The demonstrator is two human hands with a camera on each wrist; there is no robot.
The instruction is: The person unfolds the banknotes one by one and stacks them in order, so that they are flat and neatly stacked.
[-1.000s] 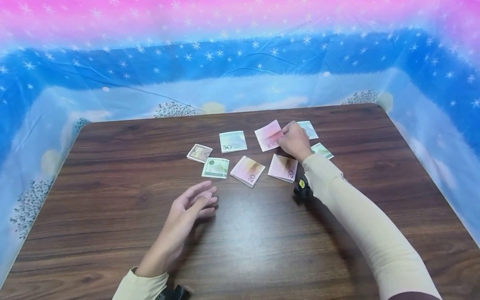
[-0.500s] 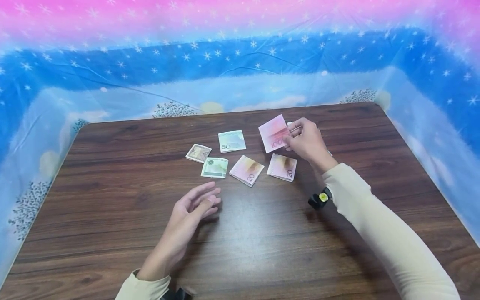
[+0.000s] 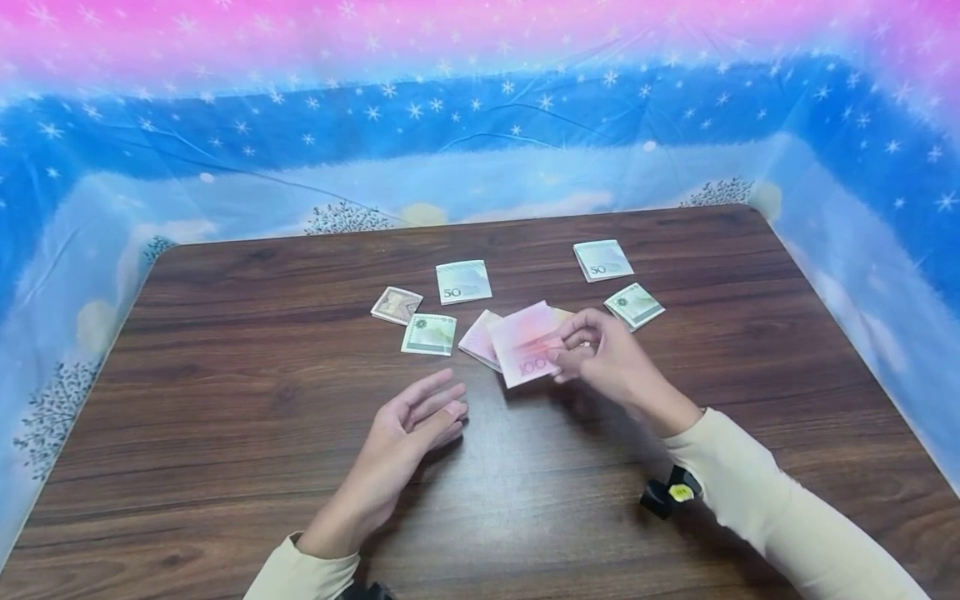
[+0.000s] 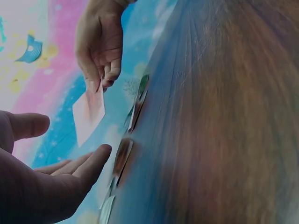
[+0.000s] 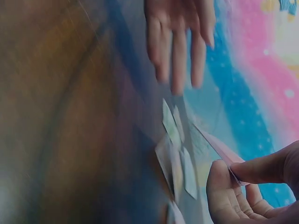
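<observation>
Between the thumb (image 5: 264, 169) and curled fingers (image 5: 223, 191) of the right hand (image 3: 618, 364), a folded pink 100 note (image 3: 525, 343) is being pinched by its right-hand edge; both wrist views are showing it raised clear of the wooden table (image 3: 225, 433). Below the note, and left of those fingers, one pink-and-brown note (image 3: 477, 338) is lying partly covered from the head view; a second (image 3: 561, 315) is showing only a yellowish strip behind it. The left hand (image 3: 408, 437) is holding nothing: its fingers are extending loosely, slightly bent, with the thumb standing apart from them in the left wrist view. Just beyond the left fingertips, a green note (image 3: 429, 334) is resting beside a small brown note (image 3: 397, 306), and farther beyond, a folded 50 note (image 3: 463, 281) is lying. Past the right fingers, on the far side, another green note (image 3: 635, 306) is lying near a second 50 note (image 3: 603, 260).
</observation>
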